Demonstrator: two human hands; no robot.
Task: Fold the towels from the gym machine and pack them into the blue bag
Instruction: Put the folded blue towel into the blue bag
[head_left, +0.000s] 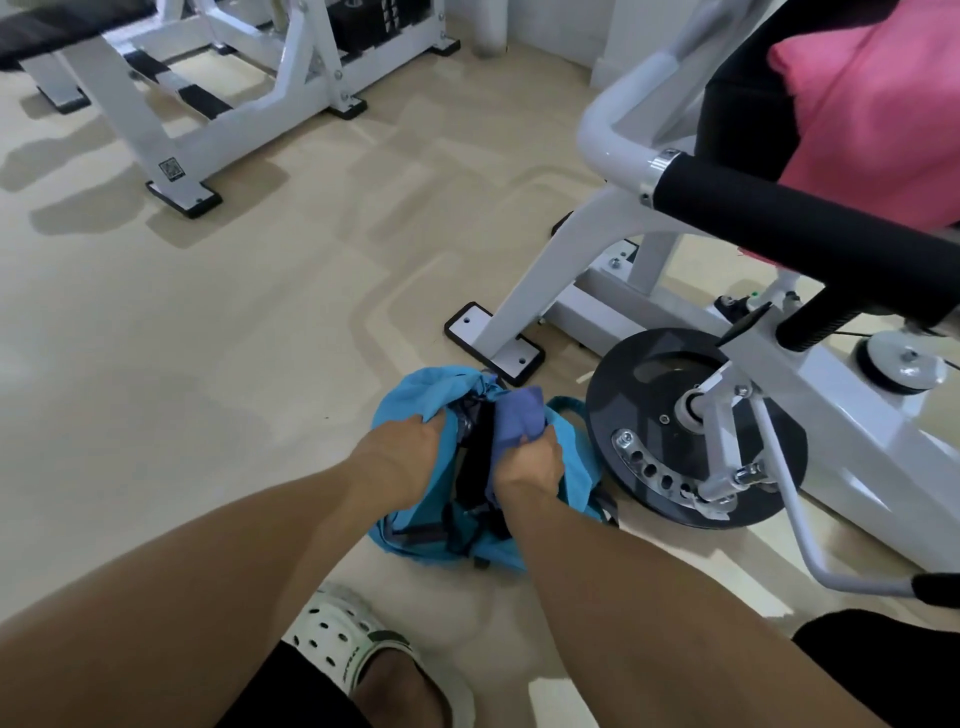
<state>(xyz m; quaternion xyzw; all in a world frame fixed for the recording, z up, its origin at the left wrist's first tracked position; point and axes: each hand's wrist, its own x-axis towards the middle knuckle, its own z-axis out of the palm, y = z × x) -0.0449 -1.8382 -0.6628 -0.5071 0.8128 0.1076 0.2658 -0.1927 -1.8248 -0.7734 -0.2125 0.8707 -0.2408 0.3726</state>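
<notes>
The blue bag (415, 395) lies on the floor in front of me with its mouth open. My left hand (400, 441) grips the bag's left rim and holds it apart. My right hand (530, 462) grips a folded purple-blue towel (514, 421) that sits partly inside the opening. A pink towel (872, 114) hangs over the gym machine (613, 244) at the upper right.
The machine's black padded bar (810, 234) and a dark weight plate (654, 379) stand close to the bag's right. A white bench frame (171, 104) is at the far left. My foot in a white perforated sandal (337, 639) is below the bag.
</notes>
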